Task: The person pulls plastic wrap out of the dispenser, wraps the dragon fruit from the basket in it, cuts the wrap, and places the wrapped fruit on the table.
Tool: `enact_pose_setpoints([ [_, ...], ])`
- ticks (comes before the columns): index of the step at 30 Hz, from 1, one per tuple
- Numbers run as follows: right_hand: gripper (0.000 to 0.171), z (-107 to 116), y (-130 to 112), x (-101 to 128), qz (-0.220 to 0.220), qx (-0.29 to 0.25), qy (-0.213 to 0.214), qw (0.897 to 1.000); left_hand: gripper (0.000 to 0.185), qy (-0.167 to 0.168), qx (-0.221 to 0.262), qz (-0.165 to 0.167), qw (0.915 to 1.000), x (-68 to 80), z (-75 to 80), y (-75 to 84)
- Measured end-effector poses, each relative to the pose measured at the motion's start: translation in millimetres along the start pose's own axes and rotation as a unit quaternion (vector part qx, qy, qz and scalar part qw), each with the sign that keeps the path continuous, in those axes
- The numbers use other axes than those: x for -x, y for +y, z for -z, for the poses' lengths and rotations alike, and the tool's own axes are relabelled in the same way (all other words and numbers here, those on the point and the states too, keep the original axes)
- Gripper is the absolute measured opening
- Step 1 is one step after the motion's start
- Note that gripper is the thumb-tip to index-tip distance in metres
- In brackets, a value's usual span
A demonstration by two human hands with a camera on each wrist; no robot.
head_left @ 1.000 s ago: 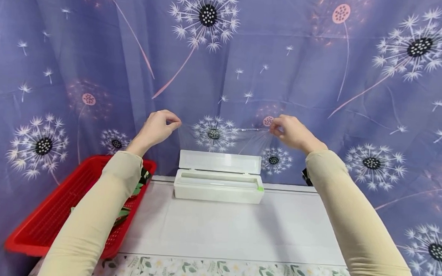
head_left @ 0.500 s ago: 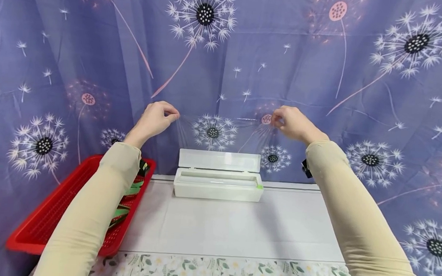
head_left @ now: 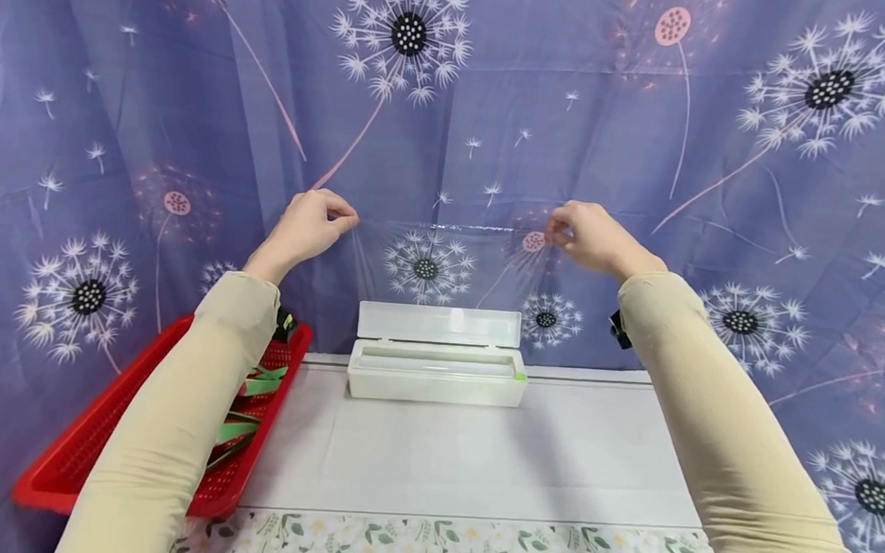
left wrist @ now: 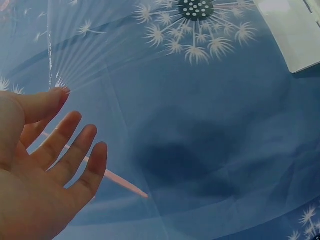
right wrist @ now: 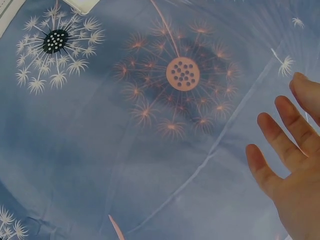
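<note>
Between my raised hands, a sheet of clear cling film [head_left: 460, 227] is stretched, its shiny top edge running nearly straight across. My left hand [head_left: 306, 229] pinches one corner between thumb and forefinger; in the left wrist view creases in the film [left wrist: 50, 60] fan out from that pinch. At the other corner, my right hand [head_left: 598, 241] pinches the film, though its fingertips are partly cut off in the right wrist view. Below the film stands a white cling film box [head_left: 437, 388] with its lid [head_left: 440, 325] tipped back and a small green piece [head_left: 520, 377] at its right end.
On the left a red perforated basket [head_left: 44, 494] holds green-leaved items [head_left: 260, 384], partly hidden by my left sleeve. The white tabletop [head_left: 433, 460] has a floral strip [head_left: 398, 541] along its front. A purple dandelion curtain [head_left: 523, 172] hangs behind.
Both hands have risen with the film, and its top edge has come up and spread across more of the gap. The box has stayed where it was.
</note>
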State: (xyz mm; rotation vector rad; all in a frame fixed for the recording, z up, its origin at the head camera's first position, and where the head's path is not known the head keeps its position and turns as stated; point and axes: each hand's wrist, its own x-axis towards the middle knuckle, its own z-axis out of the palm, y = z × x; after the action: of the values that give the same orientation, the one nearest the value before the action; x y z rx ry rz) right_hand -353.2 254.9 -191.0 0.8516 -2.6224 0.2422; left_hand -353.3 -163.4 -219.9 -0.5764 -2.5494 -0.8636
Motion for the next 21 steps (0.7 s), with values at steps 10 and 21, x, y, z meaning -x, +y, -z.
enact_pose_setpoints([
  [10, 0.014, 14.1, -1.4, -5.5, -0.001, 0.004, 0.0, 1.0, 0.021, 0.01, -0.001, 0.002, 0.9999, -8.2, 11.2, 6.7],
  [21, 0.017, 26.6, -6.0, -7.5, 0.007, 0.004, 0.014, 1.0, 0.02, 0.025, -0.01, -0.003, 0.9996, -11.1, 19.3, 12.6],
])
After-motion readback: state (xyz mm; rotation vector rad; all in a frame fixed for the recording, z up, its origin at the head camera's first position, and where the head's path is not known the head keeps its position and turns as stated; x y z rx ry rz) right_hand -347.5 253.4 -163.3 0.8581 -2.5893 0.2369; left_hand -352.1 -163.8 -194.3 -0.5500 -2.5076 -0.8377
